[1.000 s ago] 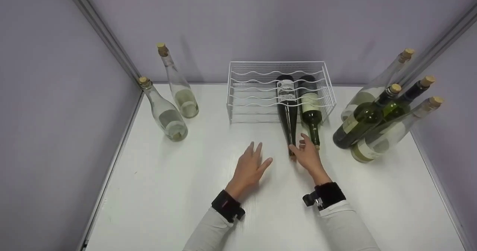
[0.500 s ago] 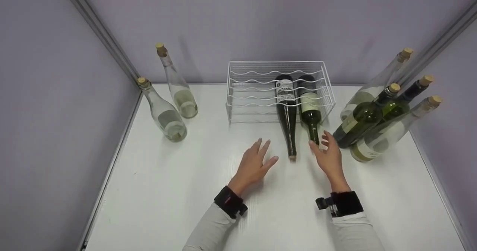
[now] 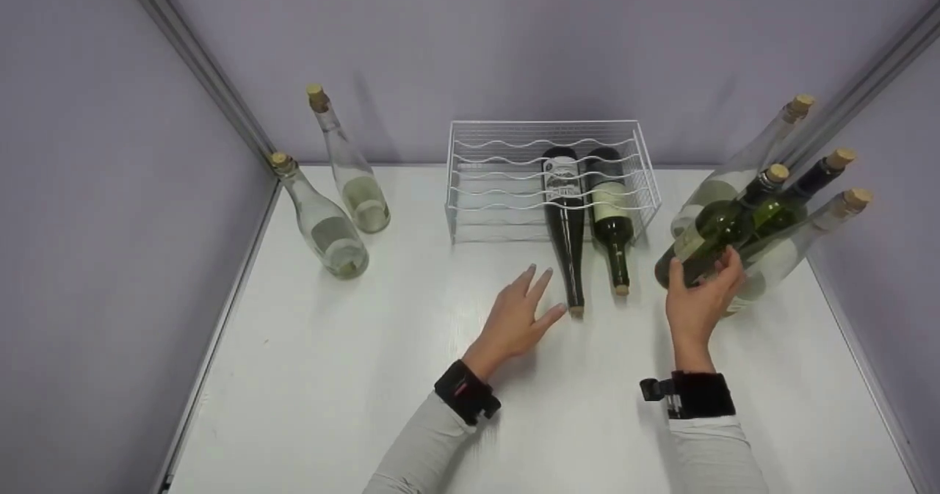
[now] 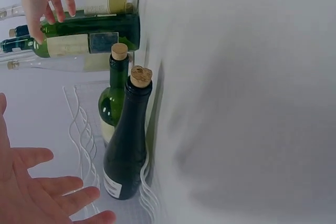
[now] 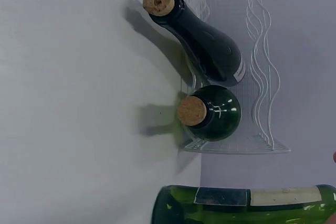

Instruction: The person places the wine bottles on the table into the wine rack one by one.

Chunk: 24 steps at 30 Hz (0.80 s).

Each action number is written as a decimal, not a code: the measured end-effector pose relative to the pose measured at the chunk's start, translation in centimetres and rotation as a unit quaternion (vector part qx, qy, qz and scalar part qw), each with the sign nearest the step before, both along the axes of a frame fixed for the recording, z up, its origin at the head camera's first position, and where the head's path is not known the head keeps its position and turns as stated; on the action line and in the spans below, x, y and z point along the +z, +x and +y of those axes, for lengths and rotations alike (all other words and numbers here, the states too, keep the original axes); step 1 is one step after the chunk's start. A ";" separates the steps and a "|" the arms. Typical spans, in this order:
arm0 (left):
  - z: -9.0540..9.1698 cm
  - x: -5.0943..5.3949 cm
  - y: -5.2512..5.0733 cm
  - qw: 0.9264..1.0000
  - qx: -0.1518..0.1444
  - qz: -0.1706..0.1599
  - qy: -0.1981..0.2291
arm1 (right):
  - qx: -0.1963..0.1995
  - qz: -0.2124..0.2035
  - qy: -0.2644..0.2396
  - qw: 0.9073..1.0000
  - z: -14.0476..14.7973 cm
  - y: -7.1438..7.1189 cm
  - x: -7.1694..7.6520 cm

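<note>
My right hand (image 3: pixel 699 307) is at the standing dark green wine bottle (image 3: pixel 716 230) on the right, thumb to its left and fingers to its right. The right wrist view shows this green bottle (image 5: pixel 247 204) with a fingertip apart from its side; firm contact cannot be made out. My left hand (image 3: pixel 512 320), its fingers spread and holding nothing, hovers beside the neck of a dark bottle (image 3: pixel 567 252). That dark bottle and a green bottle (image 3: pixel 614 237) lie in the white wire rack (image 3: pixel 485 206), corked necks toward me.
Beside the green bottle stand another green bottle (image 3: pixel 797 204), a clear bottle (image 3: pixel 797 248) in front and a clear bottle (image 3: pixel 756 153) behind. Two clear corked bottles, one nearer (image 3: pixel 319 219) and one farther (image 3: pixel 349 164), stand at the left. Walls enclose the white table (image 3: pixel 308 376).
My right hand has left the neck of the dark bottle in the rack and moved right to the standing green bottle. My left hand has drifted slightly right and forward.
</note>
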<state>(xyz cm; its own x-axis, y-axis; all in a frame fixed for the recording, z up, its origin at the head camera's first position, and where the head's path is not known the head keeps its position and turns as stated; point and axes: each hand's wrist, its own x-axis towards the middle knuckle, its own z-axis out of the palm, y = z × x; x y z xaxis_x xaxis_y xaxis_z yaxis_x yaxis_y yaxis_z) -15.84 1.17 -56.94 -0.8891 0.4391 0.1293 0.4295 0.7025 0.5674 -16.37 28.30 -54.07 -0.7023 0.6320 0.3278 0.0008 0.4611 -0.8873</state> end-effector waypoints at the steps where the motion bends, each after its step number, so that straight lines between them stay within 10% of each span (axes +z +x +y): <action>1: 0.1 0.2 0.0 1.000 -0.002 0.001 0.000 | -0.007 0.006 0.006 1.000 0.1 -0.2 0.2; 8: 0.7 0.9 0.0 1.000 -0.007 0.008 -0.006 | -0.045 0.039 0.079 0.995 0.9 -1.9 1.6; 24: 1.5 1.5 -0.2 1.000 -0.013 -0.012 0.015 | -0.077 -0.064 0.078 0.992 1.2 -4.8 3.2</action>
